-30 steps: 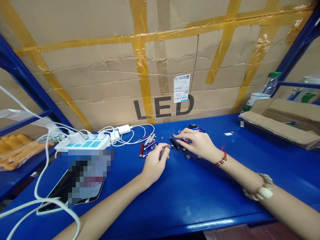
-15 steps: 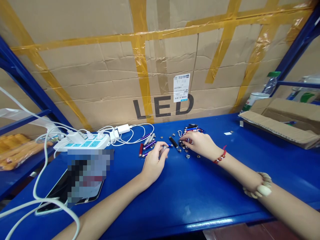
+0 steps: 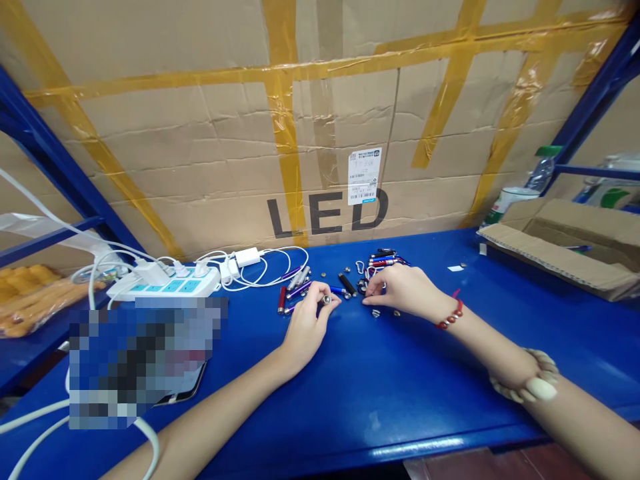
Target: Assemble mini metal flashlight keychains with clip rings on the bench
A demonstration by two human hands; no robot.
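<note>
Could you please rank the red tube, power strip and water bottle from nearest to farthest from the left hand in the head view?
1. red tube, beside the left hand.
2. power strip, farther left.
3. water bottle, far right.

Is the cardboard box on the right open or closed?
Open. The cardboard box has its flaps spread outward, and its inside shows.

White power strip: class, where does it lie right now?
Head view: the white power strip lies far left on the blue bench, before the cardboard box, left of the left hand.
</note>
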